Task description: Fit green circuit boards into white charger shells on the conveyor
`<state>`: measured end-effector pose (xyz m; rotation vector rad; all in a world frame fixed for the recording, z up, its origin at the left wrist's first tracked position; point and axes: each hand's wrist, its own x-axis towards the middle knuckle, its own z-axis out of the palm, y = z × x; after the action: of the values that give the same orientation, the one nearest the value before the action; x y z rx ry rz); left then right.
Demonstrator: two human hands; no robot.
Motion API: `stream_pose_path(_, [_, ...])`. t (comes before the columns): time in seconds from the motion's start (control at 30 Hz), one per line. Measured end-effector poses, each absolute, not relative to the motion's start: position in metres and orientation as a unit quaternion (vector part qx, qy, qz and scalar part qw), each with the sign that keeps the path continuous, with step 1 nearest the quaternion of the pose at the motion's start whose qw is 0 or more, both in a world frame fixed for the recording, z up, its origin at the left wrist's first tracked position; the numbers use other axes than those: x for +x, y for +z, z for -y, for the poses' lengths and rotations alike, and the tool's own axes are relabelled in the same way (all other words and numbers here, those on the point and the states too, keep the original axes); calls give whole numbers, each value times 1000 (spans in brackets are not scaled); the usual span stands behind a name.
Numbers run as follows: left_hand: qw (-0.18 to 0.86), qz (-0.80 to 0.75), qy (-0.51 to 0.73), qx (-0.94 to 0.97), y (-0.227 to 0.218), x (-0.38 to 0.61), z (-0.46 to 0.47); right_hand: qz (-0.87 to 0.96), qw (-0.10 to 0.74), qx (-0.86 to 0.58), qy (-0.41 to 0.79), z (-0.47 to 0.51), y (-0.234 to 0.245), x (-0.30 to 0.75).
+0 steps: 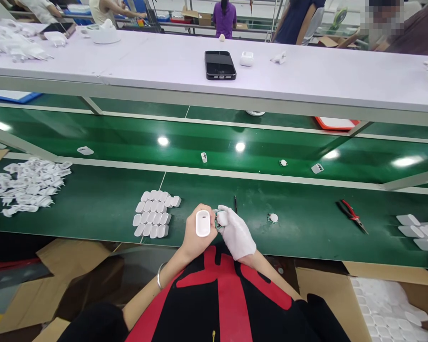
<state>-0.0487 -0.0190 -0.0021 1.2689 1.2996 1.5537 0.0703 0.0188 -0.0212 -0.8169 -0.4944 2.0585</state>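
Note:
My bare left hand (pixel 193 241) is closed around a white plastic charger housing (pixel 203 224), whose face with a small dark slot points up at me. Close beside it, my right hand (pixel 238 236), in a white glove, pinches a small part with a round white piece and green circuit board (pixel 221 218). The two hands nearly touch above the front edge of the green bench (pixel 107 204). A similar board with a round white piece (pixel 273 218) lies to the right. On the left, several white housings (pixel 151 218) stand in rows.
White plug parts (pixel 32 185) are heaped at the far left. Red-handled pliers (pixel 352 216) and more white housings (pixel 423 232) lie to the right. A black phone (pixel 220 65) rests on the upper shelf (pixel 146 61). An open carton (pixel 328 299) with white pieces stands below right.

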Motion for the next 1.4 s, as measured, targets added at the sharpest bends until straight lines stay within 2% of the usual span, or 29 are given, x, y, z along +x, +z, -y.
stream_pose_path(0.17, [358,-497,592,524,-3,-45,21,199,465,-331,797,-19,-21,63])
stream_pose_path(0.43, [370,-489,606,507,-5,-44,20,222,481,-362,767,-20,-15,62])
stream_pose_path(0.53, [322,-541,602,492,-5,-47,18,232,478,-371,762,-24,-14,64])
stream_pose_path(0.73, [215,-666,467,540,-8,-54,14,273,558,-407,670,-31,-2,83])
stream_pose_path(0.87, [201,-663,446,567,-8,-49,14,361,532,-419,641,-23,8,85])
stream_pose_path(1.07, [278,-655,467,525,-6,-50,16,560,454,-377,581,-12,9,86])
stream_pose_path(1.27, [269,-635,438,577,0,-56,15,620,477,-340,522,-14,1,93])
stream_pose_path(1.4, [245,-633,424,599,1,-57,16,670,496,-355,423,-15,-2,94])
